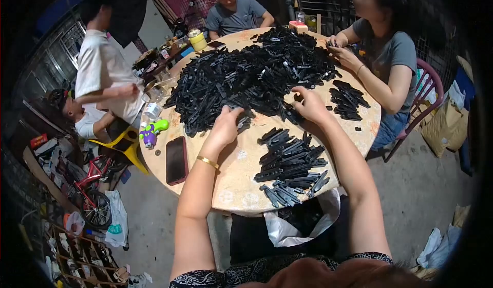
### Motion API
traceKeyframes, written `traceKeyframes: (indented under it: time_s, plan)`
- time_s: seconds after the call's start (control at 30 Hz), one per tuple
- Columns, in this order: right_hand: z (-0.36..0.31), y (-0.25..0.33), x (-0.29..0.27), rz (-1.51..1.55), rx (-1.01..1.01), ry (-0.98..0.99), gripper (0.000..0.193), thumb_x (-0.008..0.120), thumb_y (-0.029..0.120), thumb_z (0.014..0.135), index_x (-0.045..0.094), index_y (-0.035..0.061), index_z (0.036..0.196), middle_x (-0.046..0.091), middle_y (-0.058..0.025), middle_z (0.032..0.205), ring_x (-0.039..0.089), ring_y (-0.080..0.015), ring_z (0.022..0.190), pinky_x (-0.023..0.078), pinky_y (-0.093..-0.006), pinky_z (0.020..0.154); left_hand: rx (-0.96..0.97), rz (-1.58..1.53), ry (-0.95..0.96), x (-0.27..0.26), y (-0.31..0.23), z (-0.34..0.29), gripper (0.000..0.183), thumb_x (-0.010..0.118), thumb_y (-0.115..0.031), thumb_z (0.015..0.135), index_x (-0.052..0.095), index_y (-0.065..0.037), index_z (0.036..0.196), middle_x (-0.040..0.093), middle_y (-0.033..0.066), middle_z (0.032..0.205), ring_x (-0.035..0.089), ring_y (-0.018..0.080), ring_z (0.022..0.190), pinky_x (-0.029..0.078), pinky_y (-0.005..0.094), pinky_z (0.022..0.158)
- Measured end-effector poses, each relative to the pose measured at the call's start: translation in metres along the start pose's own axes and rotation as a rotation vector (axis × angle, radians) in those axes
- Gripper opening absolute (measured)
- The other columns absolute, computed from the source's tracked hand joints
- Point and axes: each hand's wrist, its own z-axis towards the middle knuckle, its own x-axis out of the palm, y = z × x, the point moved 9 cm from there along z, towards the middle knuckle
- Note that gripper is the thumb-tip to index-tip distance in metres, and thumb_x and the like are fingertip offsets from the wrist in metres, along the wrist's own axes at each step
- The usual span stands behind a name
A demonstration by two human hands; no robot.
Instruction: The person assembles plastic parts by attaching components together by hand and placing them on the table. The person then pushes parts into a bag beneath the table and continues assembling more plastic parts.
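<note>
A big heap of slim black plastic parts [221, 82] covers the far half of the round wooden table [231, 193]. At the heap's near edge, my left hand [225, 127] has its fingers closed on a dark plastic part [243, 123]. My right hand [311, 106] is at the heap's near right edge, thumb and forefinger apart, with black parts just below them. Between my forearms lies a smaller pile of black parts [290, 157], roughly lined up. Several greyer-looking parts [281, 194] sit at the table's near edge.
A phone [176, 159] and a purple-and-green toy [153, 132] lie left. An open white bag [277, 231] with dark contents hangs below the near edge. A person at right [387, 57] handles parts beside another small pile [349, 100]. Other people are at the far side and left.
</note>
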Motion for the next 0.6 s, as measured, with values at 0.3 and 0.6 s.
traceKeyframes:
  time_s: [0.3,0.6]
  plan:
    - [-0.017,0.04,0.034,0.948,0.174,0.293,0.019,0.067,0.007,0.077,0.062,0.0007,0.094,0.064,-0.0036,0.078,0.061,-0.0091,0.069,0.049,-0.0231,0.062,-0.21,-0.95,-0.035,-0.002,0.008,0.01,0.047,0.06,0.005,0.076,0.047,0.003,0.121,0.059,0.0108,0.101,0.061,0.0141,0.08,0.051,0.0253,0.069]
    - [-0.025,0.052,0.037,0.862,0.118,0.184,0.018,0.067,0.005,0.076,0.063,-0.0015,0.093,0.066,-0.0071,0.078,0.062,-0.0113,0.07,0.051,-0.0242,0.063,-0.337,-1.477,0.082,0.044,-0.022,0.002,0.032,0.057,-0.004,0.084,0.052,0.004,0.115,0.06,0.0112,0.099,0.061,0.0166,0.085,0.052,0.0253,0.074]
